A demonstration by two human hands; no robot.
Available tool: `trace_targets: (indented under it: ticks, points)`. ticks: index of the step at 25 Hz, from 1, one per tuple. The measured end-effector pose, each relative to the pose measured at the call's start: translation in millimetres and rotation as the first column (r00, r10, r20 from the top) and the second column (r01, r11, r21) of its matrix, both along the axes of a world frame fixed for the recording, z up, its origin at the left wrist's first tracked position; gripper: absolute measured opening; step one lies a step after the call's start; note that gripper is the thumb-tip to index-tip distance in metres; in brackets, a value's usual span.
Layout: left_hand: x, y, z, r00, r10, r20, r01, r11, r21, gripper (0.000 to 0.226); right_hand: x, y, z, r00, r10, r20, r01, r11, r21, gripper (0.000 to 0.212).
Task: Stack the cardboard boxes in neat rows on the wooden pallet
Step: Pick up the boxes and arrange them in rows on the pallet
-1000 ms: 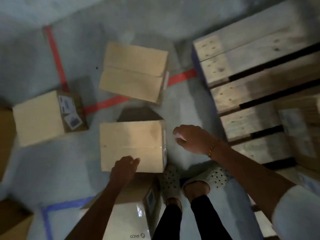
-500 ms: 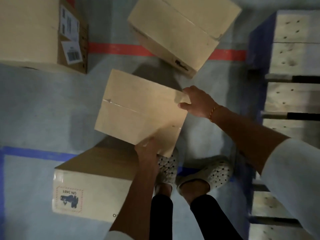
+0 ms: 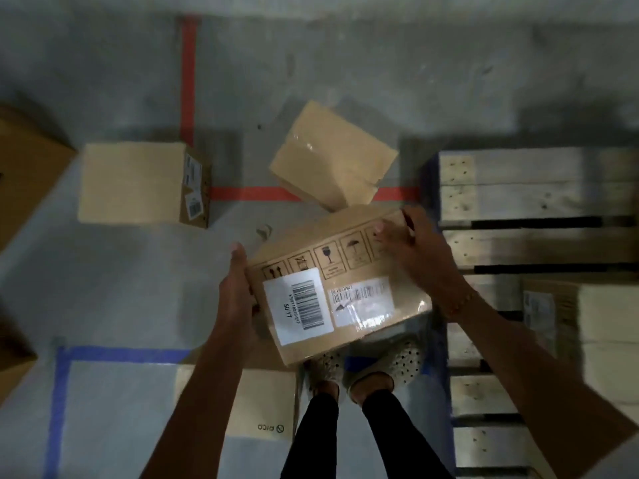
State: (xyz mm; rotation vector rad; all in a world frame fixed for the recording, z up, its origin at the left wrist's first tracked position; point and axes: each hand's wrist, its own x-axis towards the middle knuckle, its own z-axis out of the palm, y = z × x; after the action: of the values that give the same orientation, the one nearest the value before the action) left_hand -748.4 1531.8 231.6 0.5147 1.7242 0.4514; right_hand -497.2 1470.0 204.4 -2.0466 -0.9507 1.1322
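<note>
The box [image 3: 340,285] is up off the floor now. Half a second ago its plain top faced the camera; now it is tipped, and the side with two white stickers and little picture signs faces up. The left hand [image 3: 237,292] has moved from the near corner to the left side of the box. The right hand [image 3: 415,250] has moved onto the far right corner. Both hands press on the box from two sides, so the grip is clamped on it. The box hangs in the air above the person's two shoes [image 3: 366,366].

The wooden pallet [image 3: 536,202] lies just to the right of the right hand. One box [image 3: 587,323] sits on it already, near the right arm.

On the floor [image 3: 121,288], past the hands, lie two boxes: a tilted one [image 3: 332,157] just beyond the held box and one with stickers [image 3: 138,183] far to the left. One more box [image 3: 262,402] lies under the left arm. At the left edge are two more brown boxes, cut off. That makes seven boxes counted.

There are two red tape lines [image 3: 188,81] and two blue tape lines [image 3: 58,392].
</note>
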Motion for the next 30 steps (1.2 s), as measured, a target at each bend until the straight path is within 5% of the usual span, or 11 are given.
trace_targets:
  ticks: [5, 9, 12, 17, 22, 23, 24, 26, 27, 28, 30]
  points:
    - [44.3, 4.9, 141.4, 0.962, -0.272, 0.025, 0.264, 0.948, 0.177, 0.057, 25.5, -59.7, 156.5, 0.969, -0.243, -0.039, 0.244, 0.969, 0.030, 0.072]
    - [64.2, -5.6, 234.2, 0.859, -0.506, 0.075, 0.442, 0.807, 0.391, 0.026, 38.2, -109.3, 254.0, 0.834, -0.510, -0.211, 0.533, 0.843, 0.071, 0.045]
    - [77.9, -14.4, 282.5, 0.734, -0.678, 0.023, 0.581, 0.645, 0.496, 0.033, 39.9, -146.0, 315.8, 0.663, -0.656, -0.360, 0.703, 0.711, 0.000, 0.053]
    - [130.3, -31.1, 351.1, 0.577, -0.790, -0.207, 0.677, 0.320, 0.663, 0.035, 34.0, -204.7, 350.9, 0.584, -0.668, -0.461, 0.746, 0.665, -0.018, 0.057]
    - [191.0, -47.8, 407.6, 0.484, -0.791, -0.375, 0.599, -0.013, 0.801, 0.040, 25.1, -250.8, 361.6, 0.368, -0.590, -0.719, 0.877, 0.478, 0.057, 0.059]
    - [201.6, -49.0, 407.4, 0.530, -0.761, -0.374, 0.606, 0.032, 0.795, 0.044, 26.9, -254.2, 364.9, 0.338, -0.578, -0.742, 0.906, 0.414, 0.091, 0.060]
    - [213.0, -47.1, 403.6, 0.586, -0.746, -0.317, 0.642, 0.188, 0.743, 0.053, 31.0, -257.2, 369.5, 0.326, -0.580, -0.746, 0.925, 0.360, 0.124, 0.063]
    - [233.8, -46.4, 401.8, 0.667, -0.745, 0.011, 0.660, 0.597, 0.456, 0.079, 45.8, -265.3, 380.2, 0.355, -0.569, -0.742, 0.930, 0.298, 0.217, 0.059]
    - [244.7, -46.7, 399.9, 0.638, -0.727, 0.253, 0.666, 0.686, 0.292, 0.080, 56.1, -271.3, 387.9, 0.393, -0.569, -0.722, 0.917, 0.294, 0.268, 0.055]
    - [252.4, -49.6, 401.2, 0.581, -0.702, 0.412, 0.685, 0.695, 0.219, 0.071, 65.5, -278.3, 394.9, 0.447, -0.577, -0.684, 0.894, 0.315, 0.319, 0.055]
    - [267.1, -62.0, 403.7, 0.525, -0.712, 0.466, 0.671, 0.683, 0.287, 0.051, 85.5, -293.9, 405.5, 0.578, -0.604, -0.548, 0.816, 0.410, 0.408, 0.059]
